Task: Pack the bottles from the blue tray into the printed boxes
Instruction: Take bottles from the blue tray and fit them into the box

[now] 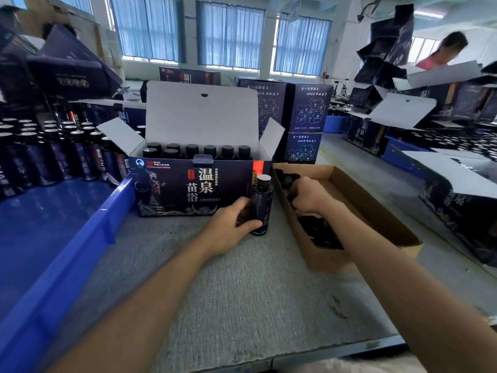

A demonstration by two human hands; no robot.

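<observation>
A dark bottle [261, 204] with a dark cap stands upright on the grey table just in front of the open printed box [172, 184]. My left hand [233, 223] grips its lower half. The printed box holds several capped bottles [192, 149] in rows, lid flap raised. My right hand [309, 194] reaches into the brown cardboard box [382, 219] of black caps [320, 232], fingers curled among them; what it holds is hidden. The blue tray [80, 238] at the left carries many dark bottles [53, 154] at its far end.
Closed printed boxes [306, 119] are stacked behind the open one. More open boxes and bottles crowd the right side [457, 189]. A person in pink [441, 55] works at the far right. Bare grey table surface [242, 292] lies between my arms.
</observation>
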